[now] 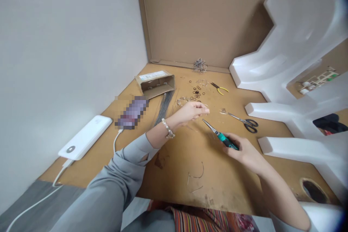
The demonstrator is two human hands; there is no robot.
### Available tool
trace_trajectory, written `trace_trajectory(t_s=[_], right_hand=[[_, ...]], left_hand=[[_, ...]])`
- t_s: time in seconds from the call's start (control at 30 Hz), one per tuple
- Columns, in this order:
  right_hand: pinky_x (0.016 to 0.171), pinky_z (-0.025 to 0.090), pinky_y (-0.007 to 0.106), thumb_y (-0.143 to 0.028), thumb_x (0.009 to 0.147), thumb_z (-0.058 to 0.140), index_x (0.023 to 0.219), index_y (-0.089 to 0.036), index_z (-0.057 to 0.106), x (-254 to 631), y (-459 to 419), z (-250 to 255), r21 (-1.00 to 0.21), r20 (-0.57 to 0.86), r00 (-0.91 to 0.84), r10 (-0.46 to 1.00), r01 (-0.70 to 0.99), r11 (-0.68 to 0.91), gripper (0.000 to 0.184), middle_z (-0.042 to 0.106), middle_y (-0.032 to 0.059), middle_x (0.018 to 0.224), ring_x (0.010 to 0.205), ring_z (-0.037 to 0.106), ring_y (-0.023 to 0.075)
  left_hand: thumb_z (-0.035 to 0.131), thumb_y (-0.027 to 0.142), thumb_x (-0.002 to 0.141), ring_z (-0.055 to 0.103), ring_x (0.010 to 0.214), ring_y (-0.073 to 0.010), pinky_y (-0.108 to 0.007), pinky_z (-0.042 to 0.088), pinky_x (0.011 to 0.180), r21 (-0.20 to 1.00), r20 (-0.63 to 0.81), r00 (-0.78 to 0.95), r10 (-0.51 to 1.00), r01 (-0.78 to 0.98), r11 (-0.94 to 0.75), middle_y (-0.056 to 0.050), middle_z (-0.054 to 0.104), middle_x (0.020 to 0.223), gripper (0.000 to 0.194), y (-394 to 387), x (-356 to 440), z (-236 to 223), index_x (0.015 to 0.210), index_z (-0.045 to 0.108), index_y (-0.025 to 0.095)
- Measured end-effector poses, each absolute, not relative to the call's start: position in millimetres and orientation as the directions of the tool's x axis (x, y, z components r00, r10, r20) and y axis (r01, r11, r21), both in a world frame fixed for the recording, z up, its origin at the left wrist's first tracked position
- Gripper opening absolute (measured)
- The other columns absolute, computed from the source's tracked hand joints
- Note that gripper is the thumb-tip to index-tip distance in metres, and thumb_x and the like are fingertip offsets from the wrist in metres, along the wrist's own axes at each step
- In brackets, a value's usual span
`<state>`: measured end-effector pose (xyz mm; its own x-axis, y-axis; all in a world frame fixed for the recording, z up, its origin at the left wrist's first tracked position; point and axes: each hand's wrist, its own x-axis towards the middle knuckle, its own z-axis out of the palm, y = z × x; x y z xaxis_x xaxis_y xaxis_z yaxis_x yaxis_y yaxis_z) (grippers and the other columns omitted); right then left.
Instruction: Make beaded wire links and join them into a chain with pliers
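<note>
"What do our hands hold?"

"Our right hand (241,151) grips the needle-nose pliers (223,139); our left hand (191,111) pinches what looks like a thin wire (207,106) just beyond their tips."

"How far along are we?"

"Partway, we judge. Bent wires (196,178) lie near our edge of the desk (168,192), and a wire tangle (200,65) sits at the back. Straight wires (163,109) beside the open carton (153,76) seem left to work; whether any piece is finished, we cannot tell."
</note>
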<state>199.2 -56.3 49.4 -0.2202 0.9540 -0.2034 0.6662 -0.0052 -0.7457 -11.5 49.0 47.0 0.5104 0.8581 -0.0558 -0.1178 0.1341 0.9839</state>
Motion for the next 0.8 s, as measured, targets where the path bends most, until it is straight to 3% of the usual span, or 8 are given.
trace_trajectory(t_s=[0.2,0.6,0.8], right_hand=[[0.072,0.045,0.032,-0.026,0.069,0.052,0.107,-0.017,0.064,197.1,-56.4,50.0,-0.741,-0.202,-0.209,0.957,0.672,-0.009,0.041,0.067,0.004,0.09,0.084,0.059,0.024],[0.075,0.045,0.033,-0.026,0.068,0.053,0.112,-0.016,0.063,197.9,-56.1,46.7,-0.748,-0.215,-0.2,0.956,0.663,-0.03,0.045,0.067,0.0039,0.089,0.086,0.058,0.0251],[0.064,0.044,0.028,-0.024,0.067,0.052,0.107,-0.016,0.065,196.7,-55.6,46.1,-0.743,-0.216,-0.191,0.958,0.668,-0.034,0.043,0.066,0.0011,0.08,0.075,0.058,0.0211]], left_hand=[[0.069,0.027,0.069,0.024,0.039,0.0004,-0.019,0.009,0.04,0.981,-0.079,0.506,0.859,-0.116,0.158,0.007,0.039,0.052,0.02,48.9,-11.2,46.9,0.07,0.057,0.011],[0.065,0.021,0.072,0.024,0.036,0.0003,-0.019,0.009,0.039,0.979,-0.07,0.51,0.857,-0.132,0.158,0.008,0.04,0.049,0.014,51.1,-10.2,43.3,0.072,0.057,0.01],[0.066,0.02,0.072,0.024,0.037,0.0005,-0.019,0.01,0.039,0.976,-0.091,0.5,0.861,-0.128,0.178,0.008,0.039,0.048,0.014,50.4,-9.9,44.9,0.069,0.056,0.011]])
